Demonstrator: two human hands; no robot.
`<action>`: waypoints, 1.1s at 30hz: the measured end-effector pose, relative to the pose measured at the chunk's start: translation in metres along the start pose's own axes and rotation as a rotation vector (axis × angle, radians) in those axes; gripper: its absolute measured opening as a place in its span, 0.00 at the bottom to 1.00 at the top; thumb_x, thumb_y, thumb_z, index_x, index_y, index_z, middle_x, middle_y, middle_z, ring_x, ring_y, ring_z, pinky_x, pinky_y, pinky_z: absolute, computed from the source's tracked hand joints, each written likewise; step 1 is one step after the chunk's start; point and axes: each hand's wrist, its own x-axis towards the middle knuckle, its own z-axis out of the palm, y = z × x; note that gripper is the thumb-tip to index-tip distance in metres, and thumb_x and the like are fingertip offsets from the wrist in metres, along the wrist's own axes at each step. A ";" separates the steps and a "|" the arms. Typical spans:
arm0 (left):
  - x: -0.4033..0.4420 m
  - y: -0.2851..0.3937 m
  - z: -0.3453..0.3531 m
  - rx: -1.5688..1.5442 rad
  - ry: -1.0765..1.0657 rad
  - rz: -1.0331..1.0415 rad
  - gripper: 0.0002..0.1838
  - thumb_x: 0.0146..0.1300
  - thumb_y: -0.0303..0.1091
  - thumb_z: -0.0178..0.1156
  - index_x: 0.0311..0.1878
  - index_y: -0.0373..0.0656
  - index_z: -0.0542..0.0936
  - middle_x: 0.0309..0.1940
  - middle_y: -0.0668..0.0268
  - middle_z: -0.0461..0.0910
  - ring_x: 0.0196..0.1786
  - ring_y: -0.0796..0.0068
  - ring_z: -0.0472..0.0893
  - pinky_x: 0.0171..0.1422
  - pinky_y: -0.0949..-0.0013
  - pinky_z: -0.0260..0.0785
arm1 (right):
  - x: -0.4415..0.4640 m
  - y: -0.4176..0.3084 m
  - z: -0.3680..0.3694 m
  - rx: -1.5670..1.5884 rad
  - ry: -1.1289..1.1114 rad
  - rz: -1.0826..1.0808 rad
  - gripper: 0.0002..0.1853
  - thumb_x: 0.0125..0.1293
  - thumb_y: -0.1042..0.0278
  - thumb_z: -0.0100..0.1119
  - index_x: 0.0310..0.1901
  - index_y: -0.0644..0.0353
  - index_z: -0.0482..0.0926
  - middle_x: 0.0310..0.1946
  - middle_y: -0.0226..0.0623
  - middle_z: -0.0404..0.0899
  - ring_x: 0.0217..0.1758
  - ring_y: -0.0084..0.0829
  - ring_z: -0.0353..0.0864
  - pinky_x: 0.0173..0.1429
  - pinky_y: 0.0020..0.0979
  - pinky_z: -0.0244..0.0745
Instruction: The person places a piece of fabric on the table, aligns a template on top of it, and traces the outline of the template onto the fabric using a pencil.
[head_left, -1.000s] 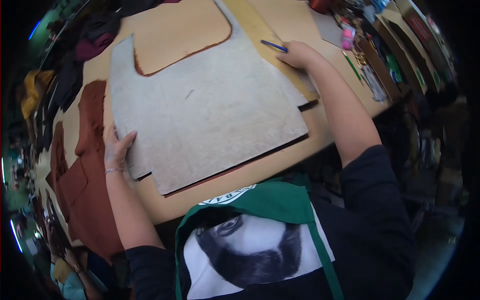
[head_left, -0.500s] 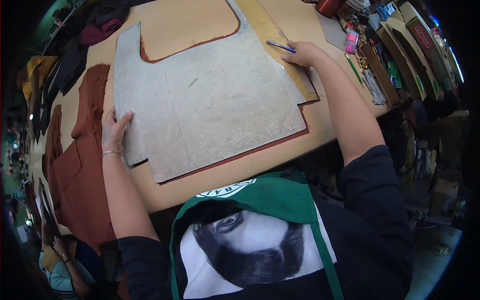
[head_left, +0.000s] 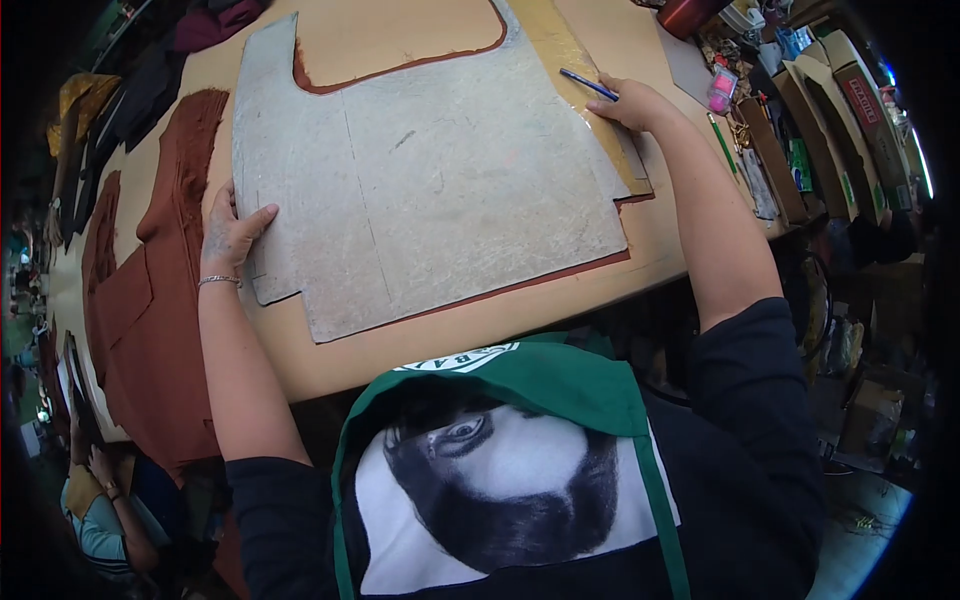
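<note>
A large grey pattern template (head_left: pixel 450 180) with a deep cutout lies on rust-brown fabric (head_left: pixel 540 278), which shows as a thin strip along its lower edge and cutout. My left hand (head_left: pixel 235 232) grips the template's left edge, thumb on top and the other fingers partly hidden. At the right, along a yellowish taped band (head_left: pixel 560 45) on the template, my right hand (head_left: pixel 632 105) holds a blue pen (head_left: pixel 588 84) between its fingers, tip pointing up and left. That hand rests on the template's right edge.
Folded rust-brown fabric pieces (head_left: pixel 150 310) hang over the table's left side. At the right stand a green pencil (head_left: pixel 721 142), a pink container (head_left: pixel 721 90) and cardboard boxes (head_left: pixel 850 110). Dark cloth lies at the back left. Another person (head_left: pixel 110 510) is at lower left.
The template has slid slightly toward me, so the fabric strip along its lower edge looks narrower. Both hands keep their places on its edges, and the view has shifted a little.
</note>
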 end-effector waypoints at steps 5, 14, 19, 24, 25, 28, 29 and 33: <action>-0.003 -0.004 0.001 0.025 0.038 0.071 0.36 0.40 0.31 0.68 0.55 0.32 0.64 0.44 0.57 0.73 0.46 0.68 0.74 0.51 0.70 0.65 | 0.005 0.005 0.008 -0.020 0.062 -0.037 0.36 0.55 0.46 0.54 0.61 0.57 0.58 0.50 0.46 0.71 0.52 0.41 0.72 0.54 0.34 0.66; 0.006 -0.012 -0.004 0.109 -0.057 0.127 0.37 0.44 0.30 0.65 0.59 0.32 0.60 0.48 0.56 0.71 0.50 0.69 0.71 0.56 0.70 0.62 | -0.009 0.008 0.017 0.102 0.200 -0.026 0.32 0.52 0.47 0.57 0.53 0.62 0.67 0.45 0.47 0.74 0.49 0.39 0.74 0.51 0.35 0.68; 0.012 -0.024 -0.007 0.191 -0.026 0.158 0.37 0.44 0.31 0.65 0.58 0.32 0.61 0.48 0.57 0.71 0.50 0.69 0.71 0.56 0.70 0.62 | -0.016 0.006 0.018 0.181 0.253 0.055 0.31 0.48 0.48 0.63 0.46 0.66 0.70 0.41 0.49 0.76 0.45 0.39 0.76 0.49 0.33 0.69; 0.004 -0.016 -0.005 0.139 -0.042 0.194 0.37 0.44 0.31 0.65 0.58 0.32 0.61 0.48 0.57 0.71 0.50 0.69 0.71 0.56 0.70 0.61 | -0.014 0.013 0.018 0.237 0.223 0.034 0.31 0.45 0.48 0.65 0.42 0.67 0.70 0.37 0.48 0.76 0.42 0.38 0.76 0.45 0.32 0.69; 0.003 -0.016 -0.005 0.140 -0.037 0.185 0.37 0.44 0.31 0.65 0.58 0.32 0.61 0.48 0.57 0.71 0.50 0.69 0.71 0.57 0.70 0.60 | -0.014 0.013 0.019 0.243 0.240 0.021 0.31 0.45 0.48 0.65 0.42 0.66 0.70 0.37 0.47 0.76 0.41 0.38 0.76 0.45 0.32 0.69; 0.003 -0.017 -0.005 0.160 -0.024 0.174 0.36 0.44 0.32 0.65 0.57 0.32 0.61 0.49 0.57 0.70 0.51 0.68 0.70 0.57 0.70 0.60 | -0.016 0.014 0.019 0.262 0.234 0.014 0.30 0.44 0.48 0.66 0.41 0.66 0.70 0.36 0.47 0.76 0.40 0.37 0.76 0.44 0.32 0.69; 0.004 -0.019 -0.006 0.177 -0.022 0.182 0.36 0.44 0.31 0.65 0.57 0.32 0.62 0.49 0.57 0.70 0.51 0.68 0.70 0.57 0.70 0.59 | -0.017 0.014 0.019 0.265 0.237 0.007 0.30 0.44 0.49 0.66 0.41 0.66 0.70 0.36 0.46 0.76 0.39 0.37 0.76 0.44 0.32 0.69; 0.008 -0.026 -0.007 0.235 0.026 0.232 0.39 0.40 0.38 0.68 0.56 0.32 0.64 0.48 0.53 0.71 0.51 0.65 0.71 0.56 0.68 0.62 | -0.020 0.012 0.016 0.269 0.236 0.009 0.30 0.44 0.50 0.66 0.42 0.66 0.70 0.36 0.46 0.76 0.40 0.37 0.76 0.44 0.32 0.69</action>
